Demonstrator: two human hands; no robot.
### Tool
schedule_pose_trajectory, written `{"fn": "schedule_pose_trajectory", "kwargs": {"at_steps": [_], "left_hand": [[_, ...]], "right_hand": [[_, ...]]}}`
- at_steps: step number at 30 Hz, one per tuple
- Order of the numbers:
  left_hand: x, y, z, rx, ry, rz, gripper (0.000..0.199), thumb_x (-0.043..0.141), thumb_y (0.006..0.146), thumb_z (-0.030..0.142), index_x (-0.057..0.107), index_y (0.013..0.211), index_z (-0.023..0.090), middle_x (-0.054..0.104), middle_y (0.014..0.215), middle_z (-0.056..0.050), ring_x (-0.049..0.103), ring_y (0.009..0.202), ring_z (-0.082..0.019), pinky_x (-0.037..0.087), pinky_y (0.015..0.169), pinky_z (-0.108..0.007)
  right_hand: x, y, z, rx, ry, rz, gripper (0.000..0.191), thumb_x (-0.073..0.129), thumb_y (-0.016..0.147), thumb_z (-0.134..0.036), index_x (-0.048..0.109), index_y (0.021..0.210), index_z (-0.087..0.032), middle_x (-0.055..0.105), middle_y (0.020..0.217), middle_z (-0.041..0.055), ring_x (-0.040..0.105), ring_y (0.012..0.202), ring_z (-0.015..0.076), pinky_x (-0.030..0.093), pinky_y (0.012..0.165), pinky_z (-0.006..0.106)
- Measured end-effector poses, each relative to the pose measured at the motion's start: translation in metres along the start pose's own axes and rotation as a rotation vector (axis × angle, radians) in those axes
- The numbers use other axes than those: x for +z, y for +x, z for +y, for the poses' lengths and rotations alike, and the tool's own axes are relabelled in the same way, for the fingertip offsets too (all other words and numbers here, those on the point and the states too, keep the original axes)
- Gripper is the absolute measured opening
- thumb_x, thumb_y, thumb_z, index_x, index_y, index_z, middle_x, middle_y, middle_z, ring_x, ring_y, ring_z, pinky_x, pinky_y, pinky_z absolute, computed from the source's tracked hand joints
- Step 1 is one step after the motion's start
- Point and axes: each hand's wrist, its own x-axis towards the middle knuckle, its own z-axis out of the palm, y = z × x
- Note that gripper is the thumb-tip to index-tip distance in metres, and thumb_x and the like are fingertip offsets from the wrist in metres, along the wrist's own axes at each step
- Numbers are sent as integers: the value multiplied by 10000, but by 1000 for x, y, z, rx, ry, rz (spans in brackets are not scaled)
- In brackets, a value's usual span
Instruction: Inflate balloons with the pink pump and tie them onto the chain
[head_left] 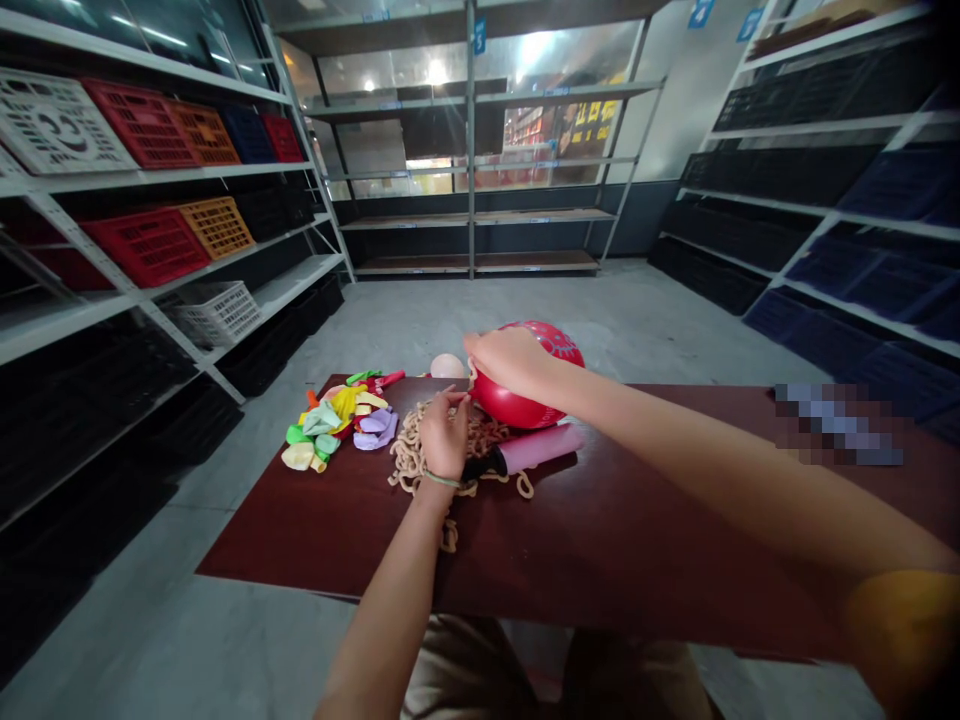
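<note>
Multicoloured rubber at the left of the desk (pixel 300 540): limp balloons (pixel 330 430), heaped, none filled. Next rightward, tan loops (pixel 409 450), tangled, partly under the left hand (pixel 444 438). Grip there: fingertips drawn close together, just left of the red balloon (pixel 517 405); whether clamped on anything, cannot tell. Behind, at the desk's back edge, pale ball (pixel 447 366), lower part out of sight. Further right, red balloon inflated, behind the pump (pixel 541 448), with right hand (pixel 508 358) against its upper left side; grip curled, fingertips turned away, hold not confirmed. Judged done: filling of one balloon. Judged outstanding: closure of its neck, apparently in hand; limp heap, unfilled. Hidden: neck, by the fingers; balloon's middle right, by the right forearm. At far right, item (pixel 840 425) blurred into blocks; identity not established.
</note>
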Motion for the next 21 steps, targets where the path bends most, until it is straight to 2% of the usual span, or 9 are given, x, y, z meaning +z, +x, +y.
{"fn": "schedule_pose_trajectory", "kwargs": {"at_steps": [2, 5, 8, 11, 17, 21], "left_hand": [[-1, 1, 0, 13, -33, -12, 141, 585, 913, 303, 683, 921, 202, 733, 1007, -91, 660, 1089, -234, 467, 957, -371], [0, 1, 1, -82, -92, -21, 177, 598, 902, 343, 690, 931, 195, 731, 909, -74, 694, 898, -208, 509, 832, -333], [2, 3, 1, -218, -146, -18, 218, 615, 882, 375, 694, 922, 176, 717, 823, -54, 668, 734, -170, 511, 712, -289], [2, 6, -1, -307, -204, 13, 242, 629, 865, 388, 691, 911, 158, 717, 833, -58, 663, 744, -167, 512, 713, -282], [4, 9, -12, -340, -300, 88, 308, 631, 856, 435, 681, 931, 141, 712, 893, -78, 661, 817, -171, 521, 787, -304], [6, 9, -14, -335, -347, 115, 331, 626, 857, 455, 673, 942, 138, 709, 913, -84, 662, 827, -170, 524, 795, -308]], "right_hand": [[3, -6, 0, -9, 11, 13, 188, 503, 901, -157, 670, 986, -162, 723, 819, 125, 648, 689, 231, 326, 555, 323], [4, -16, 0, -26, 54, 45, 195, 487, 911, -164, 668, 982, -169, 717, 803, 108, 638, 669, 211, 333, 559, 319], [7, -25, 1, 9, 134, 91, 191, 482, 925, -212, 667, 965, -188, 698, 750, 85, 619, 634, 198, 329, 554, 312], [12, -36, 2, 47, 208, 112, 201, 461, 939, -230, 655, 980, -197, 697, 767, 74, 611, 623, 183, 325, 555, 304], [32, -63, 4, 104, 490, 153, 216, 467, 932, -216, 610, 1095, -217, 725, 926, 42, 646, 722, 163, 392, 627, 280], [52, -73, 4, 148, 646, 123, 173, 512, 900, -215, 640, 1016, -233, 734, 940, 27, 657, 752, 160, 422, 671, 274]]}}
